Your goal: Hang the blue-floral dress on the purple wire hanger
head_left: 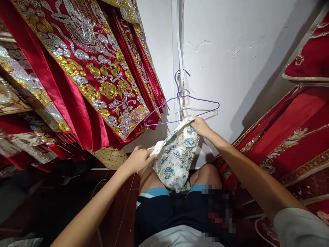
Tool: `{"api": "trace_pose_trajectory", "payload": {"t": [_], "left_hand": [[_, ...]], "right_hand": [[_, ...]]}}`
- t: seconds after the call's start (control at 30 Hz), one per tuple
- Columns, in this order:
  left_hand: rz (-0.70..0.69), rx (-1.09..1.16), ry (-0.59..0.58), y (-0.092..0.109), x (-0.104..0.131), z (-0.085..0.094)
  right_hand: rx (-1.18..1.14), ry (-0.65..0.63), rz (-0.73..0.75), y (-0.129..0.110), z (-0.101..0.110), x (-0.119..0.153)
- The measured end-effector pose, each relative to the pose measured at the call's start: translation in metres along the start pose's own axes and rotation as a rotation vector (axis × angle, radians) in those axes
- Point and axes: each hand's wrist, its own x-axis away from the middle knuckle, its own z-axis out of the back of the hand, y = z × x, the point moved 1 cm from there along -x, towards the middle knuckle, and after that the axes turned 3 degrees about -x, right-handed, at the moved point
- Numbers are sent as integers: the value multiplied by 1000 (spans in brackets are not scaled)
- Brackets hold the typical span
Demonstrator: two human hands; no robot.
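A white garment (177, 159) with a blue and green floral print hangs between my two hands, above my lap. My left hand (141, 158) grips its left upper edge, beside a bunched white part. At the garment's upper right corner, my right hand (199, 126) is closed on the edge, with some fingers hidden behind the cloth. Just above, a purple hanger (181, 97) hangs against the wall by a white strip, and its lower bar passes close to the garment's top edge.
Red garments with gold and silver embroidery (108, 89) hang at the left. More red embroidered garments (290, 137) hang at the right. A white wall (221, 41) stands ahead. Below are my bare knees and the dark red tiled floor (123, 212).
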Motion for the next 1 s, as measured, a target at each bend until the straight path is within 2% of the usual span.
{"api": "trace_pose_trajectory", "payload": {"t": [0.07, 0.13, 0.17, 0.23, 0.3, 0.37, 0.47, 0.53, 0.6, 0.7, 0.83, 1.0], "left_hand": [[-71, 326, -141, 14, 4, -14], [-96, 735, -169, 27, 7, -29], [-79, 902, -114, 31, 7, -33], [-10, 1052, 100, 32, 4, -33], [27, 933, 329, 22, 0, -22], [-6, 638, 473, 7, -4, -3], [-63, 280, 566, -7, -8, 24], [-34, 243, 632, -7, -13, 37], [-5, 325, 694, 0, -22, 47], [-54, 433, 747, 18, -42, 60], [-145, 337, 831, 45, -65, 78], [-168, 251, 913, 69, -91, 90]], "right_hand": [[38, 17, -44, 3, 1, 0], [63, 78, -76, 3, 8, 4], [63, 106, -84, 2, 13, 7], [47, 140, -78, -2, 25, 14], [24, 153, -64, -6, 37, 19], [4, 145, -65, -11, 47, 23], [-41, 100, -102, -17, 53, 27], [-95, 76, -132, -20, 49, 30], [-150, 61, -146, -24, 43, 32], [-171, 83, -166, -29, 33, 35], [-141, 112, -189, -33, 27, 42], [-122, 174, -160, -40, 13, 54]]}}
